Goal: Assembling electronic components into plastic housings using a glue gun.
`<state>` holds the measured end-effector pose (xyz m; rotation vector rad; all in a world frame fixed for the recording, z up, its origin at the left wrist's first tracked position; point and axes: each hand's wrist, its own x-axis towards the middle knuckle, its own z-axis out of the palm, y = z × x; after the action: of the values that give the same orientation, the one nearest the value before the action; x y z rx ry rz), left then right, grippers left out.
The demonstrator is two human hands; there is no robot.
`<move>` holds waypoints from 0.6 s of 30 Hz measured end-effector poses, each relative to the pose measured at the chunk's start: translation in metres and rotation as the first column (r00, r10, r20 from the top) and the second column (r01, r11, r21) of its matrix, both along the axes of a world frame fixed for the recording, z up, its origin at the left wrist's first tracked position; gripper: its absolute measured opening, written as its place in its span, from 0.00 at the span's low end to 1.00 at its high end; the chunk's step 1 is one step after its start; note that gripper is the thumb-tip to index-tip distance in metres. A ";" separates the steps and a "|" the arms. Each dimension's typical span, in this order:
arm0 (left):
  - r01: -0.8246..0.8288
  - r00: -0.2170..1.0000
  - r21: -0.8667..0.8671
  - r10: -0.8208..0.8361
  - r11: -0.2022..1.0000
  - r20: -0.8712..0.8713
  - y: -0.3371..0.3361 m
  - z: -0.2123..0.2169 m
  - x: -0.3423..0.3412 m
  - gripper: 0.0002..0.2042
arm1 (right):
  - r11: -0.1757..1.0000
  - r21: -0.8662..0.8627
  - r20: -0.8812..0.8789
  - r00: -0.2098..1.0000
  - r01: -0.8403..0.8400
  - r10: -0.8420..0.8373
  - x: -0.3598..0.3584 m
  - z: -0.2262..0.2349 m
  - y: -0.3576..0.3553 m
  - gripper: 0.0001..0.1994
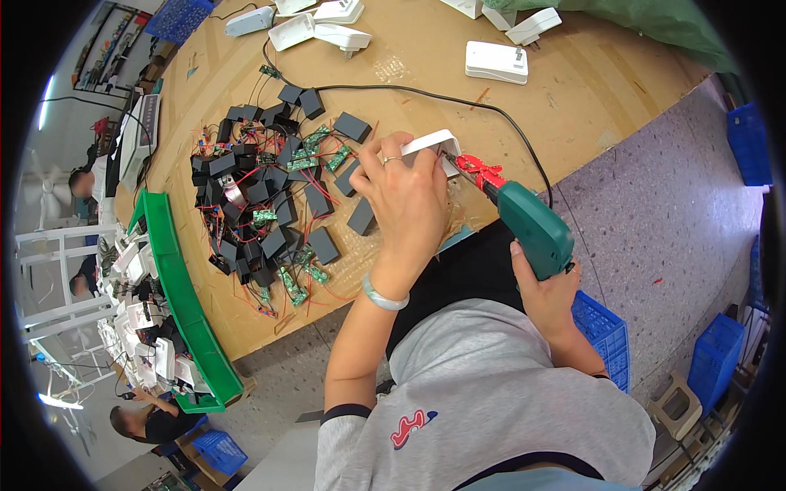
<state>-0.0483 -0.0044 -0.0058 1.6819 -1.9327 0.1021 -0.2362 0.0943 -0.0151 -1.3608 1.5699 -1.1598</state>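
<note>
Head view, centre of frame: the left hand [405, 192] has its fingers closed around a small white plastic casing [434, 146], while the right hand [547, 296] grips a green electric screwdriver [532, 229] whose red tip meets the casing. If the bit slips, it could jab the left fingers [385, 159]. Its black cord [458, 102] could drag the pile of black modules [262, 204] at left.

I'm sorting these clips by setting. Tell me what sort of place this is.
Most likely a small electronics assembly workshop. The left hand holds a white plastic casing while the right hand drives a green electric screwdriver into it. A pile of black modules and green circuit boards covers the wooden workbench.
</note>
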 end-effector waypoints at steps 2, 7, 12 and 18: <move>0.000 1.000 0.003 0.000 1.000 -0.001 0.000 0.000 0.000 0.05 | 1.000 0.010 0.031 1.000 -0.001 0.001 0.000 -0.001 0.000 0.13; -0.006 1.000 0.003 0.006 1.000 0.002 0.000 0.000 -0.001 0.05 | 1.000 -0.008 0.012 1.000 0.001 -0.001 0.000 0.002 0.001 0.14; -0.003 1.000 0.002 0.003 1.000 0.001 0.000 0.001 0.000 0.05 | 1.000 -0.013 -0.023 1.000 -0.004 0.004 -0.005 0.007 0.005 0.15; -0.001 1.000 0.007 0.001 1.000 0.003 0.000 0.002 0.000 0.05 | 0.996 -0.077 0.060 0.997 0.046 -0.041 -0.012 0.003 0.011 0.09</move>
<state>-0.0480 -0.0044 -0.0034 1.6883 -1.9367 0.0979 -0.2477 0.1051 -0.0118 -1.3364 1.5336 -1.2888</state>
